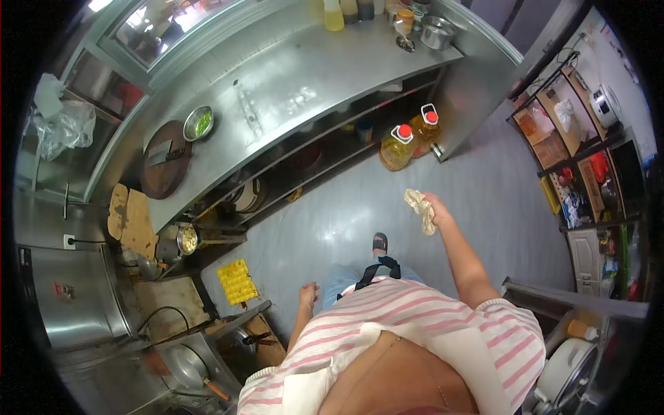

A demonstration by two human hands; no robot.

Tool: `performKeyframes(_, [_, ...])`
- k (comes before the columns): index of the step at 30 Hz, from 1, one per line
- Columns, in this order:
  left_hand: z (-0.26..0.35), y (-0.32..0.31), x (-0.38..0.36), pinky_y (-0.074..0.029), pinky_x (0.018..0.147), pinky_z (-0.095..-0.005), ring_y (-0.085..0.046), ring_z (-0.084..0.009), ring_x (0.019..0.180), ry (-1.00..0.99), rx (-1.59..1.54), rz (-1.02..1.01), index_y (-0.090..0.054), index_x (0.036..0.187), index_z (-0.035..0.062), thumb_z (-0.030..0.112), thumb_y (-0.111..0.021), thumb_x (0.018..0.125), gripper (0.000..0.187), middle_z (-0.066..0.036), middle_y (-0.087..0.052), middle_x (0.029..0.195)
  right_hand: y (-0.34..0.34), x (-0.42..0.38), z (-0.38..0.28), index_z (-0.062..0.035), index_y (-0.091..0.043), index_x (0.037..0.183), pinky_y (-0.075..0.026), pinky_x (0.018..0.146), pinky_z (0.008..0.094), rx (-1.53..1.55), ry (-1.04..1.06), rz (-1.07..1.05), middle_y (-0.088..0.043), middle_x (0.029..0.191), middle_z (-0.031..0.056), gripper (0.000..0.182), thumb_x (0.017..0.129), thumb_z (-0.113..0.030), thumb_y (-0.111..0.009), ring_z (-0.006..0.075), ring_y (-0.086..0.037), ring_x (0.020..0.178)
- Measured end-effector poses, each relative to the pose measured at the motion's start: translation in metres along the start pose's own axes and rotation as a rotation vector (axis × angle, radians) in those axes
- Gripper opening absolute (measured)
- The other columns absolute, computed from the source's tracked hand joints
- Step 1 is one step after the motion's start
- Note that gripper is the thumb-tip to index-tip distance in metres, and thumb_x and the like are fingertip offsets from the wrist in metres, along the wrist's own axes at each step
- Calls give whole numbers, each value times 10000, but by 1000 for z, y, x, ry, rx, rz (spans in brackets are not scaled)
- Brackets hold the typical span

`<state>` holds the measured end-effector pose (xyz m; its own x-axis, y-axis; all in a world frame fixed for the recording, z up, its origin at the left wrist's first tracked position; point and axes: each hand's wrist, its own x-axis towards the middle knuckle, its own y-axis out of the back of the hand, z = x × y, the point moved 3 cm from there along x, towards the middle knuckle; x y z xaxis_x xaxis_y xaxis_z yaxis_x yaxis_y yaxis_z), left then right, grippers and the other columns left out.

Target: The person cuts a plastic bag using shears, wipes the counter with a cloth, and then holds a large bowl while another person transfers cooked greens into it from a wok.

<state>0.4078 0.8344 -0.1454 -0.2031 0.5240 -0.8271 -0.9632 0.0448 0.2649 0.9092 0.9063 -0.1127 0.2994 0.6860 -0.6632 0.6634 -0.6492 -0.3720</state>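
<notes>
A crumpled cream-coloured cloth [420, 210] hangs from my right hand [439, 209], whose fingers are closed on it, held out over the floor. My left hand [309, 295] is low beside my body, its fingers curled, and what it holds, if anything, is too small to tell. Ahead of me is a steel counter [290, 90]. On its left part lie a round dark chopping board [160, 181] with a cleaver [159, 151] on it and a metal bowl [194, 128] of chopped greens [203, 124].
Two oil jugs [397, 148] [426, 123] with red caps stand on the floor by the counter's right end. A yellow egg tray [237, 282] lies at left. Shelves [553, 166] line the right. A wok [185, 366] is lower left, a white cooker [567, 370] lower right.
</notes>
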Motion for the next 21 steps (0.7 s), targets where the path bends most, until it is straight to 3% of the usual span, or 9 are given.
performKeyframes(3, [44,-21,6,-454,508,-277,-530,-147,710,-167,-78,10,-547,941,44,243,-523,811,239,-62,-585,817,-8,52,-36,8,-533,984,-474,695,324,-9,55,-4,-571,902,120,248,747,-61,-510,218,-566,822])
performKeyframes(7, [84,-42,2,-455,551,-274,-530,-147,692,-152,-70,28,-557,945,51,251,-531,811,242,-62,-586,821,-45,112,-91,5,-532,988,-469,701,319,90,142,-12,-571,902,115,257,740,-52,-505,214,-563,826])
performKeyframes(9, [75,-36,10,-453,555,-278,-530,-148,677,-123,34,12,-563,949,51,244,-527,813,239,-65,-587,825,-71,132,-118,-14,-537,984,-480,670,313,124,151,24,-586,881,94,245,747,-57,-488,198,-580,771])
performKeyframes(10, [46,-25,46,-456,490,-276,-515,-142,579,-144,6,-65,-560,946,51,223,-520,812,222,-70,-587,815,-81,144,-126,-10,-531,1007,-480,680,313,117,205,13,-585,898,95,265,749,-55,-492,199,-579,783])
performKeyframes(15, [11,18,106,-450,463,-271,-499,-136,540,11,20,50,-559,946,50,217,-518,811,219,-74,-587,813,-144,168,-186,4,-502,1077,-478,719,313,13,367,85,-577,958,107,331,751,-46,-525,204,-576,849])
performKeyframes(17, [23,32,118,-448,452,-269,-493,-133,524,69,-78,95,-558,946,50,214,-518,811,217,-75,-587,812,-169,175,-208,1,-513,1071,-473,712,294,5,372,94,-577,964,107,328,747,-44,-524,191,-573,840])
performKeyframes(19, [44,44,131,-446,442,-267,-487,-131,508,99,-200,125,-558,946,49,212,-517,810,216,-77,-587,811,-181,200,-229,-12,-539,1046,-464,703,272,-295,603,214,-578,969,104,308,742,-49,-523,175,-568,833])
performKeyframes(21, [77,47,140,-443,431,-265,-480,-128,492,94,-276,136,-557,946,49,209,-516,810,214,-78,-587,811,-207,199,-243,-11,-556,1027,-456,711,265,-264,603,215,-582,966,111,298,733,-47,-522,174,-565,826])
